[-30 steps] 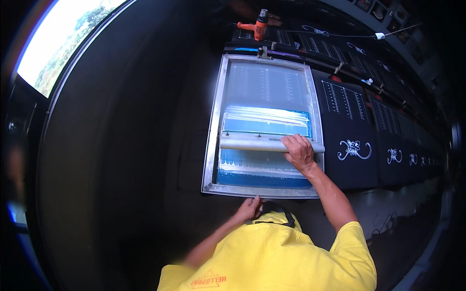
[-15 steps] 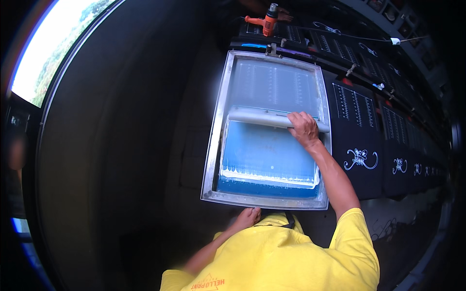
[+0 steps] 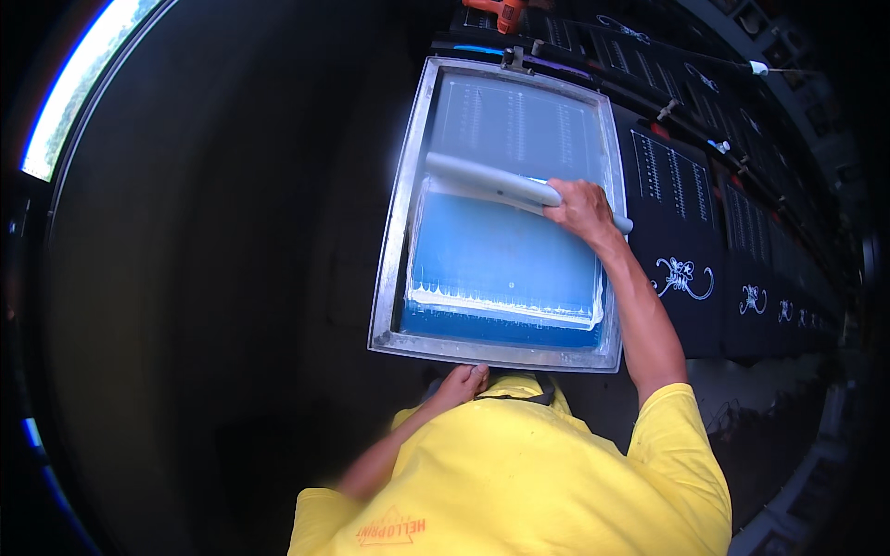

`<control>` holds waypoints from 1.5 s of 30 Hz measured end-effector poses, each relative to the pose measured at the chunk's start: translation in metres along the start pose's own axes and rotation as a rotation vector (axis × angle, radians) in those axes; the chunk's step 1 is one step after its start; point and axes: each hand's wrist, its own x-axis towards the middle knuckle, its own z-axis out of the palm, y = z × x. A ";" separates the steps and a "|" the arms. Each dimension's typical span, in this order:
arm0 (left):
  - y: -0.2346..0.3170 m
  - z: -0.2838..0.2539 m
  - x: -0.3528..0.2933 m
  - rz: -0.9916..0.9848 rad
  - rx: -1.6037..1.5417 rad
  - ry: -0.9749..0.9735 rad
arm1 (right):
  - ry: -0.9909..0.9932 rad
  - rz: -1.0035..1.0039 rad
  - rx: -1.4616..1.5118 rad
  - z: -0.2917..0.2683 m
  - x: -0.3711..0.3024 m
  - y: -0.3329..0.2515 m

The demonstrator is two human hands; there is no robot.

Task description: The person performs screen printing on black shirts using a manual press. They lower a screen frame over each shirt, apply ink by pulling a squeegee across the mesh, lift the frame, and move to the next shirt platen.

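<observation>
My right hand [image 3: 582,208] is closed round the right part of a long pale squeegee [image 3: 491,181]. The squeegee lies slantwise over a metal-framed printing screen [image 3: 501,356], its left end farther off and its right end over the frame's right side. Blue mesh [image 3: 505,246] shows on the near half, with a ragged line of white ink [image 3: 501,306] across it. Greyish mesh on the far half lets rows of a printed pattern show through. My left hand [image 3: 465,380] is curled close to the frame's near edge; what it holds, if anything, is hidden.
Dark printed fabric panels [image 3: 681,227] with white motifs stretch away on the right. A rail [image 3: 640,97] with clamps runs behind the screen. An orange heat gun [image 3: 505,14] is at the far edge, partly cut off. A bright window [image 3: 83,88] is at the upper left.
The squeegee has swung from nearly level to slanted, its left end moving away and lifting somewhat. My right hand moved with it. The whole view has shifted, so the screen sits higher.
</observation>
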 end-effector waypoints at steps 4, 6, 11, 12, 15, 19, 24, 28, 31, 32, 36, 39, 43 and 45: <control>-0.002 -0.003 -0.001 0.018 0.026 -0.021 | 0.005 -0.006 -0.023 -0.001 -0.020 -0.013; -0.008 -0.005 -0.001 0.012 -0.006 -0.022 | -0.054 0.021 0.008 -0.005 -0.029 -0.026; -0.009 -0.004 -0.008 -0.007 -0.014 -0.038 | -0.100 0.069 0.032 -0.009 -0.070 -0.054; -0.006 -0.003 -0.008 0.000 -0.011 -0.049 | -0.083 0.058 0.037 -0.008 -0.080 -0.057; 0.000 -0.003 -0.011 0.019 -0.019 -0.061 | -0.023 -0.009 0.017 -0.006 -0.111 -0.071; -0.002 -0.002 -0.013 -0.007 -0.024 -0.045 | 0.035 -0.101 0.035 0.002 -0.165 -0.097; 0.005 0.005 -0.014 -0.097 -0.081 -0.026 | 0.143 -0.174 -0.115 0.023 -0.228 -0.113; 0.024 0.012 -0.014 -0.218 -0.013 -0.018 | 0.165 -0.170 -0.143 0.034 -0.247 -0.110; 0.042 0.021 -0.018 -0.277 0.036 0.001 | 0.153 -0.137 -0.079 0.045 -0.262 -0.106; 0.042 0.023 -0.020 -0.287 0.036 0.020 | 0.159 -0.137 -0.053 0.049 -0.266 -0.104; 0.037 0.017 -0.021 -0.252 0.166 0.031 | 0.150 -0.116 0.040 0.044 -0.271 -0.103; 0.044 0.014 -0.028 -0.062 0.491 -0.072 | 0.192 -0.067 0.172 0.021 -0.268 -0.094; 0.115 0.000 -0.071 -0.207 0.443 -0.065 | 0.450 0.221 0.199 0.006 -0.277 -0.033; 0.151 -0.028 -0.083 -0.113 0.199 0.081 | 0.537 0.401 0.106 0.008 -0.288 0.008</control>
